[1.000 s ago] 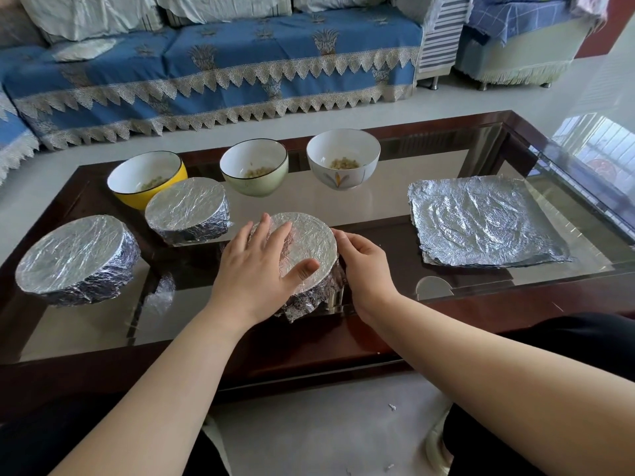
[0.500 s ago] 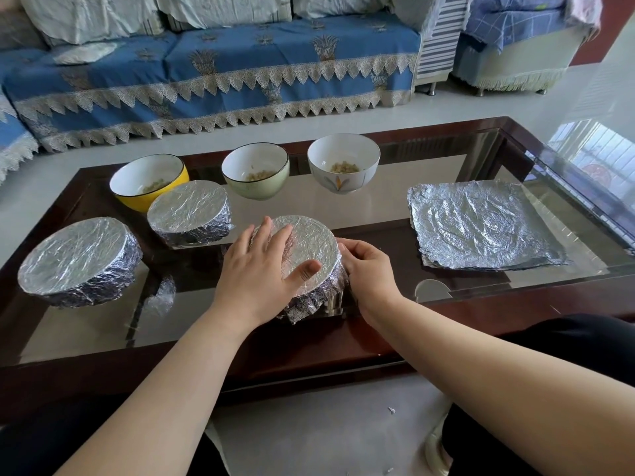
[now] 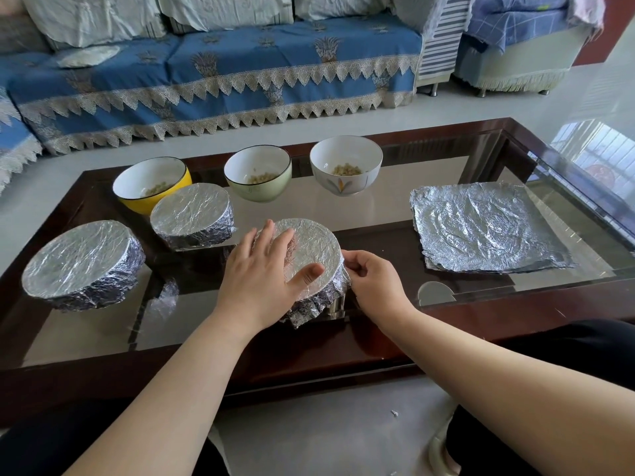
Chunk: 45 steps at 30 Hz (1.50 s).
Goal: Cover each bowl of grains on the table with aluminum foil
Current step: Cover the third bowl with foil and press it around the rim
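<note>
Where the glass-topped table [image 3: 464, 159] meets its far edge, three uncovered bowls in a row: a yellow bowl [image 3: 171, 197] toward the far-left corner, a green bowl [image 3: 271, 187] beside it, a white flowered bowl [image 3: 357, 183] near the middle, each with a small heap of pale grains at the bottom. In front of the yellow bowl, a foil-covered bowl [image 3: 192, 214], contents hidden. Near the left edge, a larger foil-covered bowl [image 3: 82, 262], wrapped the same way. At the near edge, centre, a third foil-wrapped bowl [image 3: 312, 252]: top stretched flat and wrinkled, sides crumpled down in rough folds, lower skirt ragged. Toward the right edge, a stack of flat foil sheets [image 3: 481, 231], creased and shiny. Left hand [image 3: 264, 280] laid palm-down on the third bowl's foil top, fingers straight and spread, thumb pressing near the rim. Right hand [image 3: 374, 280] against the bowl's right side, fingers curled, pinching the foil at the rim.
</note>
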### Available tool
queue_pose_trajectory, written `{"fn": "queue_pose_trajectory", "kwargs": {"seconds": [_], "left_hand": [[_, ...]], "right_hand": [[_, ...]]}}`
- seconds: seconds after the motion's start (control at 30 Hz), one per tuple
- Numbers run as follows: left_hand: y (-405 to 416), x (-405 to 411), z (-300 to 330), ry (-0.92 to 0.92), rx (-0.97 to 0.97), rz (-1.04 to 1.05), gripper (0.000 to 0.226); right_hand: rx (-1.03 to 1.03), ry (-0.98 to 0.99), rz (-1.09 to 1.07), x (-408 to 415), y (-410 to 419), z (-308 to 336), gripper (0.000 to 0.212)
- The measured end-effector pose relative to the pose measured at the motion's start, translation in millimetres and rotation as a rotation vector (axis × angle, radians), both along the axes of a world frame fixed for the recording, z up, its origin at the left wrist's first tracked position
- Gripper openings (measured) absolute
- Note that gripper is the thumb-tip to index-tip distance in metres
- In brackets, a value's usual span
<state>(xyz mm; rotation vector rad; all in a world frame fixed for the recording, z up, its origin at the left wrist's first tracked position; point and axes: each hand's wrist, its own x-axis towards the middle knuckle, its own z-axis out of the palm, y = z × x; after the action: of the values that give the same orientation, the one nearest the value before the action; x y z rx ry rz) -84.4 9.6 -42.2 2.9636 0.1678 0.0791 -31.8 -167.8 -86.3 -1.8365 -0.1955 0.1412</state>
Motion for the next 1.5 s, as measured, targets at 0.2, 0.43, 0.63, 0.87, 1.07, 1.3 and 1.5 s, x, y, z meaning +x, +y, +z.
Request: {"fn": "queue_pose_trajectory", "kwargs": {"seconds": [0.2, 0.43, 0.63, 0.87, 1.07, 1.3, 1.5], "left_hand": [[0.3, 0.2, -2.2, -0.009, 0.016, 0.001, 0.118], [-1.9, -1.1, -0.8, 0.010, 0.010, 0.016, 0.118], [-3.8, -0.4, -1.0, 0.014, 0.024, 0.031, 0.118], [-5.5, -0.7, -0.3, 0.003, 0.030, 0.046, 0.122], [-9.8, -1.4, -1.1, 0.005, 0.029, 0.088, 0.121], [-14.4, -0.1, -0.8, 0.012, 0.022, 0.142, 0.121], [-16.1, -0.7, -0.1, 0.018, 0.027, 0.155, 0.116]], "right_hand": [[-0.080, -0.079, -0.060, -6.4, 4.9, -3.9, 0.021], [-0.109, -0.110, -0.121, -13.5, 9.8, -4.9, 0.020], [-0.025, 0.048, -0.038, -22.2, 3.8, 7.9, 0.049], [0.603, 0.426, 0.017, -35.0, 3.2, 19.1, 0.048], [0.596, 0.400, -0.025, -39.4, 13.8, 8.7, 0.041], [0.647, 0.469, -0.079, -39.7, 27.9, 6.7, 0.039], [0.606, 0.463, -0.062, -36.6, 28.0, 8.1, 0.040]]}}
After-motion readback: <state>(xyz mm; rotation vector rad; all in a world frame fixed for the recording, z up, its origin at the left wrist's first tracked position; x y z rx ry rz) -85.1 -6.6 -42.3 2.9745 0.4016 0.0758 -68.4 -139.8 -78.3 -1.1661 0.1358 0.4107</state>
